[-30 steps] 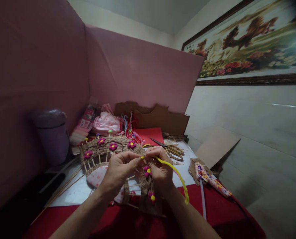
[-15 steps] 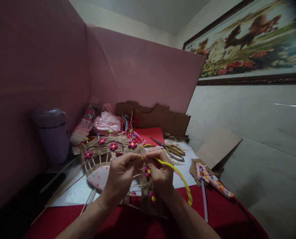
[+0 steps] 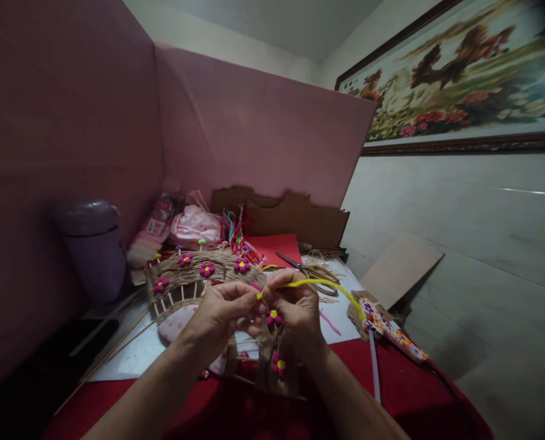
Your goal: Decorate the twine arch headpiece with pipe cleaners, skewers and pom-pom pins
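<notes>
A bright yellow pipe cleaner (image 3: 321,282) runs between my hands, its long free end arching to the right. My right hand (image 3: 297,311) is closed around it with thumb and fingers. Thumb and forefinger of my left hand (image 3: 229,308) pinch together at its short end, close to the right fingertips. Just under and beyond my hands is a twine-wrapped craft piece (image 3: 162,269) with thin sticks and magenta flowers (image 3: 242,264) with yellow centres. My hands and wrists cover part of it.
Open scissors (image 3: 316,269) lie behind my right hand, near red paper (image 3: 279,249). A flower-patterned glue gun (image 3: 394,336) rests at the right on cardboard. A pink pipe cleaner piece (image 3: 330,322) lies on the white sheet. A lidded purple container (image 3: 96,256) stands left.
The yellow pipe cleaner's free end has swung up and outward to the right, from hanging beside my right wrist. My fingers have shifted slightly around its short end.
</notes>
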`<action>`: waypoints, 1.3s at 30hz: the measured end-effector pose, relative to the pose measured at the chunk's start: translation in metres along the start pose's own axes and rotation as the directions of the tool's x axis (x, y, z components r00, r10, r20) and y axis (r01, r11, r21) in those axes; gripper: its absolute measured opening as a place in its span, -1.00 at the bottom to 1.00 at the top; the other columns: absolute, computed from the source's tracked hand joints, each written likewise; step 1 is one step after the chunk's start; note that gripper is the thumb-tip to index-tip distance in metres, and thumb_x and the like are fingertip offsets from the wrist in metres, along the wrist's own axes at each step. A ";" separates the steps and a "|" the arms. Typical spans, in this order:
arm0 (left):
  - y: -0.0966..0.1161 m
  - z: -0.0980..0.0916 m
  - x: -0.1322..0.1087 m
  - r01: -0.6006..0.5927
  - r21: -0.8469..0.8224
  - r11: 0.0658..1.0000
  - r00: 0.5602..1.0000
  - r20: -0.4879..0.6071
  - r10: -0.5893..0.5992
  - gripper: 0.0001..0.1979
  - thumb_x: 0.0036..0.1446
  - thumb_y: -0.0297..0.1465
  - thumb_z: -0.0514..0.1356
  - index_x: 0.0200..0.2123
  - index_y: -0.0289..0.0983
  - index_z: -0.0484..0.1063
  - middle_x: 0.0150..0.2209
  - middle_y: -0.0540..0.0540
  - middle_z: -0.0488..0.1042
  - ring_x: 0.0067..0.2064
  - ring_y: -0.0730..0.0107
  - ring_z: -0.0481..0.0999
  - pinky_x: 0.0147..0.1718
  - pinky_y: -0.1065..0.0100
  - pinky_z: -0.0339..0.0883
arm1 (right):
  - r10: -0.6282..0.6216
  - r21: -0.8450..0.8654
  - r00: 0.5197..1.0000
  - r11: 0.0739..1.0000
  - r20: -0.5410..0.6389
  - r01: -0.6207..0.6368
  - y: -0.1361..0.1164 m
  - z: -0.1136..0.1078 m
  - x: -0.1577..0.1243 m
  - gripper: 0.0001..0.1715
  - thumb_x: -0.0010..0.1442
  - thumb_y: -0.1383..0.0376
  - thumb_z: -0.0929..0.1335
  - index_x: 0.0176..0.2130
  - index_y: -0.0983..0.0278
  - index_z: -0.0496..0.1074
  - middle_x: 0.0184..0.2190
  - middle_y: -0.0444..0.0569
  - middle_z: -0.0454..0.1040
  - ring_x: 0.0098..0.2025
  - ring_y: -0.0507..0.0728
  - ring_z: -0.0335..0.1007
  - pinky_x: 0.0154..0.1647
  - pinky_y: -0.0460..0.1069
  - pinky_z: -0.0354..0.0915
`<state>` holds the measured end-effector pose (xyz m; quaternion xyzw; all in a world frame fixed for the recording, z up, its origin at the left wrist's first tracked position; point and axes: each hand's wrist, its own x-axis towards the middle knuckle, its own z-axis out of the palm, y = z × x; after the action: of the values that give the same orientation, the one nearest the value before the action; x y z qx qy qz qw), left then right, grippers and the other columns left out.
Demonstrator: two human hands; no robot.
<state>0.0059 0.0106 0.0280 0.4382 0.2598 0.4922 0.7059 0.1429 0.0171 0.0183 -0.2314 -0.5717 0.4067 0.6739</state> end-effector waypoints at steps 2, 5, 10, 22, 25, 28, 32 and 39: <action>0.000 0.000 0.000 -0.003 0.002 1.000 1.000 -0.001 0.003 -0.77 -0.19 -0.34 0.38 -0.53 -0.37 0.45 -0.58 -0.07 0.49 -0.59 0.50 0.42 -0.65 0.49 0.32 | -0.002 0.004 1.000 1.000 0.023 0.002 0.000 0.000 0.001 -0.85 -0.05 0.38 0.42 -0.45 0.25 0.33 -0.48 -0.16 0.33 -0.43 0.00 0.26 -0.44 -0.10 0.25; -0.002 0.001 0.001 -0.038 0.047 0.998 0.999 0.004 0.037 -0.77 -0.18 -0.33 0.37 -0.54 -0.35 0.42 -0.62 -0.02 0.45 -0.63 0.53 0.38 -0.64 0.46 0.34 | 0.004 -0.014 0.999 1.000 0.047 -0.003 -0.001 -0.001 0.001 -0.86 -0.04 0.39 0.41 -0.45 0.25 0.34 -0.49 -0.16 0.33 -0.43 0.00 0.26 -0.44 -0.11 0.25; -0.004 0.002 0.001 -0.170 0.244 0.955 0.982 -0.043 0.186 -0.76 -0.12 -0.29 0.33 -0.54 -0.33 0.38 -0.67 0.02 0.41 -0.66 0.51 0.37 -0.64 0.45 0.32 | 0.014 -0.118 1.000 0.993 0.025 -0.011 -0.003 -0.002 -0.001 -0.90 0.02 0.34 0.38 -0.40 0.25 0.35 -0.51 -0.16 0.34 -0.48 -0.01 0.25 -0.49 -0.11 0.24; -0.003 0.005 0.000 -0.204 0.324 0.924 0.947 -0.174 0.270 -0.78 -0.08 -0.28 0.30 -0.43 -0.34 0.47 -0.54 -0.04 0.49 -0.52 0.47 0.46 -0.54 0.45 0.39 | -0.038 -0.132 0.999 0.991 -0.036 0.033 0.000 0.002 -0.004 -0.92 0.05 0.34 0.37 -0.39 0.26 0.34 -0.47 -0.15 0.35 -0.45 0.00 0.28 -0.44 -0.11 0.26; -0.003 0.002 0.000 -0.165 0.299 0.940 0.973 -0.110 0.205 -0.76 -0.04 -0.25 0.28 -0.44 -0.36 0.49 -0.52 -0.09 0.51 -0.53 0.44 0.47 -0.54 0.42 0.40 | -0.043 -0.148 0.997 0.988 -0.057 0.034 0.000 0.001 -0.003 -0.91 0.03 0.34 0.38 -0.39 0.25 0.34 -0.46 -0.15 0.34 -0.43 0.00 0.29 -0.42 -0.11 0.27; -0.004 0.000 0.001 -0.158 0.284 0.946 0.981 -0.065 0.183 -0.78 -0.03 -0.27 0.27 -0.40 -0.34 0.50 -0.51 -0.10 0.53 -0.53 0.43 0.49 -0.54 0.42 0.40 | -0.060 -0.177 0.996 0.983 -0.063 0.048 0.000 -0.001 -0.002 -0.92 0.05 0.34 0.37 -0.39 0.25 0.34 -0.46 -0.15 0.34 -0.44 0.01 0.29 -0.42 -0.11 0.28; -0.002 0.002 0.000 -0.148 0.288 0.946 0.984 -0.052 0.170 -0.78 -0.05 -0.30 0.29 -0.38 -0.34 0.51 -0.51 -0.10 0.53 -0.54 0.44 0.48 -0.57 0.44 0.38 | -0.075 -0.203 0.994 0.978 -0.085 0.056 0.001 -0.002 -0.001 -0.93 0.05 0.34 0.37 -0.39 0.25 0.35 -0.47 -0.16 0.34 -0.44 0.00 0.28 -0.43 -0.11 0.26; 0.000 0.005 -0.001 -0.134 0.302 0.944 0.982 -0.087 0.167 -0.78 -0.09 -0.29 0.30 -0.42 -0.35 0.49 -0.56 -0.07 0.50 -0.58 0.47 0.44 -0.58 0.43 0.36 | -0.092 -0.238 0.993 0.969 -0.077 0.072 0.004 -0.002 -0.001 -0.94 0.06 0.36 0.36 -0.39 0.25 0.34 -0.45 -0.15 0.34 -0.42 0.00 0.29 -0.40 -0.11 0.26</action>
<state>0.0100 0.0074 0.0301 0.5288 0.3350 0.5241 0.5774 0.1434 0.0183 0.0141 -0.3031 -0.5950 0.2975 0.6824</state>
